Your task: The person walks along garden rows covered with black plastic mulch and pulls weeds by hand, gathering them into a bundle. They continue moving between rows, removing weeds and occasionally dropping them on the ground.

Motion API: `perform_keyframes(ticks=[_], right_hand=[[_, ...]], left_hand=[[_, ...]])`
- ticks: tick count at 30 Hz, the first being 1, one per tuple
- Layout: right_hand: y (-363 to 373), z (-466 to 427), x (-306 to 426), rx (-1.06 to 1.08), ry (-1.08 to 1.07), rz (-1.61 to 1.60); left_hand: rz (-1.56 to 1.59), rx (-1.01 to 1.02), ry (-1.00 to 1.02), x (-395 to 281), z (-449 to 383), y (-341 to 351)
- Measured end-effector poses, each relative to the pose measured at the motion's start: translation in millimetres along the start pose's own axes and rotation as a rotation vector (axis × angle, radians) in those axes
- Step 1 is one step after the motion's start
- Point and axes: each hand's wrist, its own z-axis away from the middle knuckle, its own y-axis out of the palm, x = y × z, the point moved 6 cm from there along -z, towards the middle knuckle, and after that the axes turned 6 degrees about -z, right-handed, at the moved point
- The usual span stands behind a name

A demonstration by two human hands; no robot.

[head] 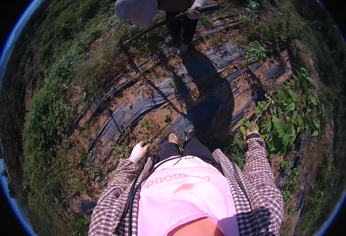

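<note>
My right hand (pixel 251 130) is out to the right, closed around a pale plant stem (pixel 262 110). The stem slants up from my fist towards broad-leaved green plants (pixel 284 129), which grow just beside it. To the left of my legs hangs my left hand (pixel 139 152) in a pale, soiled glove. Its fingers are curled, and whether they hold anything is hidden. A small leafy plant (pixel 121 150) is close to that hand, apparently on the ground. Both of my forearms are in checked sleeves.
Strips of dark plastic mulch film (pixel 137 104) cross the reddish soil (pixel 149 125) ahead of my shoes (pixel 173 138). Facing me, another person (pixel 187 26) in a pale hat holds a long pole-like handle (pixel 161 24). Dense weeds (pixel 52 97) cover the left side.
</note>
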Motion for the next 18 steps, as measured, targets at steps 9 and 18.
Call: perform_keyframes(ticks=[9,18], right_hand=[[21.5,50.0,20.6,0.102,0.000,0.137],[13.5,29.3,91.2,0.202,-0.072,0.216]], left_hand=[[0.176,-0.036,-0.130,73.5,-41.0,-6.8],[0.523,-0.184,-0.298,91.8,-31.2,-14.6]])
